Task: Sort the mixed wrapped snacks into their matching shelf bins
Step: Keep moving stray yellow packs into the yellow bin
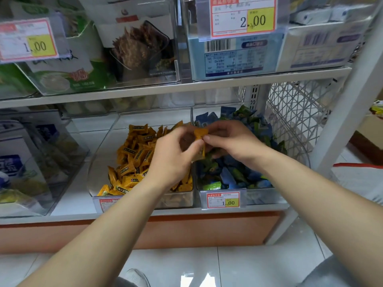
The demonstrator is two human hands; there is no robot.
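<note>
1. On the lower shelf [176, 211], over the wall between two clear bins, both hands are meeting.
2. Left hand [174, 154] is reaching in above the left bin [103, 146]. Its fingers are curling inward and its thumb is pressing on a yellow-orange snack [200, 133].
3. Right hand [230, 141] is hovering over the right bin [263, 196]. Its thumb and forefinger are pinching the same snack from the other side.
4. The snack is hanging in the air between the two sets of fingertips, just above the dividing wall and clear of both piles. The lower part of the wrapper is showing below the left thumb. Which hand is bearing the weight: cannot tell.
5. Left bin is holding the yellow pile [134, 154], whose wrappers match the snack in colour.
6. Right bin is holding the blue pile [234, 172], with green wrappers mixed in.
7. A tag [223, 200] reading 1.00 is sitting on the right bin's front. Another tag on the left bin is partly hiding behind the left forearm.
8. White mesh [294, 112] is standing just right of the right bin.
9. Boxed goods are sitting in clear bins on the shelf above.
</note>
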